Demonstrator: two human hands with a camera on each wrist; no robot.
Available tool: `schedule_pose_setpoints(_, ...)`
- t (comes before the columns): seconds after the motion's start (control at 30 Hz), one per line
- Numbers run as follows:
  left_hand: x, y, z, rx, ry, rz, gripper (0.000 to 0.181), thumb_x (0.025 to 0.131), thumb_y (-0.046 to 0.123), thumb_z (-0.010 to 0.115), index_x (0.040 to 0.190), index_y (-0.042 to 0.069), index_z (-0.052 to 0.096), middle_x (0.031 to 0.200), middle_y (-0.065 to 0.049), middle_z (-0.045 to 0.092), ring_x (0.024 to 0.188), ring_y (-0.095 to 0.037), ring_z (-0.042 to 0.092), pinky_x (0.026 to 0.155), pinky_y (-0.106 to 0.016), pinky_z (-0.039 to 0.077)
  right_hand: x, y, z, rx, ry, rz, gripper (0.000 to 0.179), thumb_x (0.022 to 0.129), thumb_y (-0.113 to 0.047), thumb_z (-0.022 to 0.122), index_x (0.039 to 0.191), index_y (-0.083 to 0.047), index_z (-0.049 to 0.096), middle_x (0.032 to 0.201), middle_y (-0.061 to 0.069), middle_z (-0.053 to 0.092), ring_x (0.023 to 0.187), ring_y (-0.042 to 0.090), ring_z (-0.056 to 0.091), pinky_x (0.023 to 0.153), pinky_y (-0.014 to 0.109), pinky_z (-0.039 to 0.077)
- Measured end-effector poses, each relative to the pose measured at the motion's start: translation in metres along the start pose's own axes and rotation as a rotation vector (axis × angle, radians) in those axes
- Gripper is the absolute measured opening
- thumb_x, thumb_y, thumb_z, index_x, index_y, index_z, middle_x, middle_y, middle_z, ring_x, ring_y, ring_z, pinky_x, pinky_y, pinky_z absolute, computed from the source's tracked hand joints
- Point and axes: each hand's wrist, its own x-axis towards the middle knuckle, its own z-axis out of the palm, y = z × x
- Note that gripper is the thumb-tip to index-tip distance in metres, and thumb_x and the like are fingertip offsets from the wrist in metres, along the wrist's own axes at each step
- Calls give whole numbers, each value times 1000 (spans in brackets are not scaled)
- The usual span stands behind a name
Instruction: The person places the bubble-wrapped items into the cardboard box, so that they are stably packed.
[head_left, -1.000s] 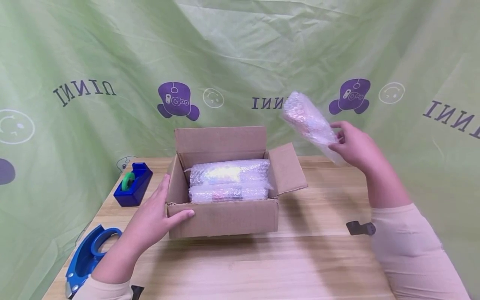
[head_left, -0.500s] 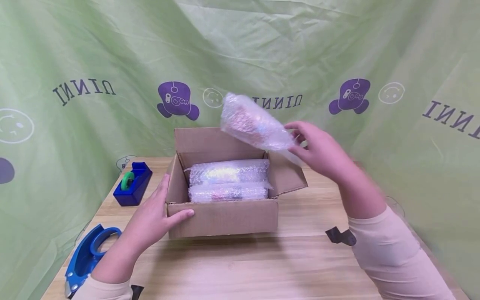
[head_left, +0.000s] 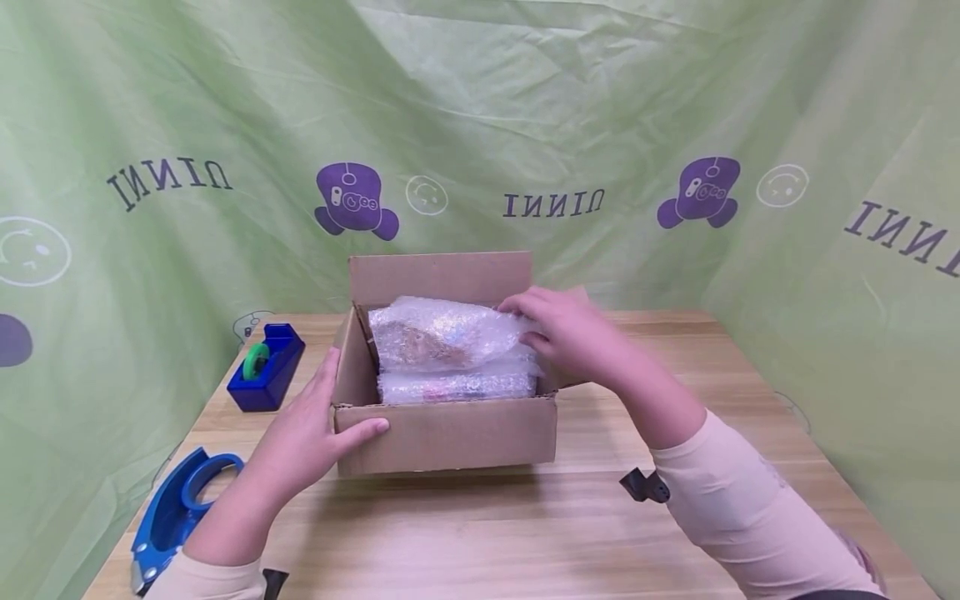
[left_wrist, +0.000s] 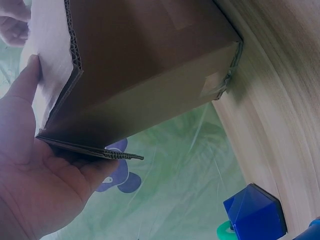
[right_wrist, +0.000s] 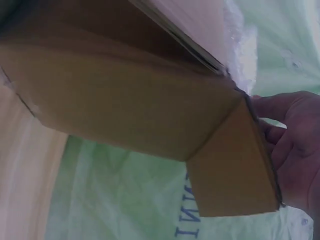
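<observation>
An open cardboard box (head_left: pixel 457 437) sits mid-table, flaps folded outward. My left hand (head_left: pixel 300 446) grips its near left corner, thumb across the front flap and fingers along the left one. In the left wrist view those fingers (left_wrist: pixel 100 172) curl beneath a flap. My right hand (head_left: pixel 562 329) pinches the right end of a bubble-wrapped package (head_left: pixel 442 333), lying slightly tilted within the box opening. Its contents are blurred by the wrap, with reddish-brown patches showing. In front of it lies another bubble-wrapped package (head_left: pixel 457 387). The right wrist view mostly shows cardboard, with the thumb (right_wrist: pixel 272 106) beside the wrap.
Left of the box stands a blue desk tape dispenser (head_left: pixel 262 387) with a green roll (head_left: pixel 255 362). A blue packing tape gun (head_left: pixel 161 512) lies near the left table edge, close to my left forearm. A green printed curtain (head_left: pixel 480 108) surrounds the wooden table (head_left: pixel 480 533).
My right hand has swung left and down from beyond the box's right side, bringing the bubble-wrapped package into the opening over the others. The left hand and box have stayed put.
</observation>
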Motion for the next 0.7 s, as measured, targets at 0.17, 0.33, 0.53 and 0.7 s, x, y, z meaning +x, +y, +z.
schedule_pose_setpoints(0.17,0,-1,0,-2,3,0,125,77,80,57,158,8,-4,163,-23,11,145,-47,22,113,-64,27,1,0,14,-8,-13,-48,41,90,-8,69,130,-9,60,119,8,63,105,23,61,94,41,51)
schedule_pose_setpoints(0.33,2,-1,1,-10,-7,-9,125,76,80,57,158,8,-5,163,-22,9,146,-46,20,113,-64,26,1,1,24,-38,-44,-49,45,94,-11,65,137,-9,56,123,10,62,111,26,60,97,42,51)
schedule_pose_setpoints(0.53,3,-3,0,-5,-23,-6,126,75,82,56,158,11,-7,164,-18,5,147,-45,17,113,-65,25,-3,1,24,-28,-73,3,49,96,-19,64,143,-12,52,132,9,58,121,27,55,103,45,47)
schedule_pose_setpoints(0.7,1,-3,-5,14,-19,10,124,75,81,57,158,14,-7,165,-13,2,149,-42,13,114,-65,23,-13,-1,16,26,-48,63,55,97,-34,62,146,-14,48,143,10,51,134,28,45,113,47,36)
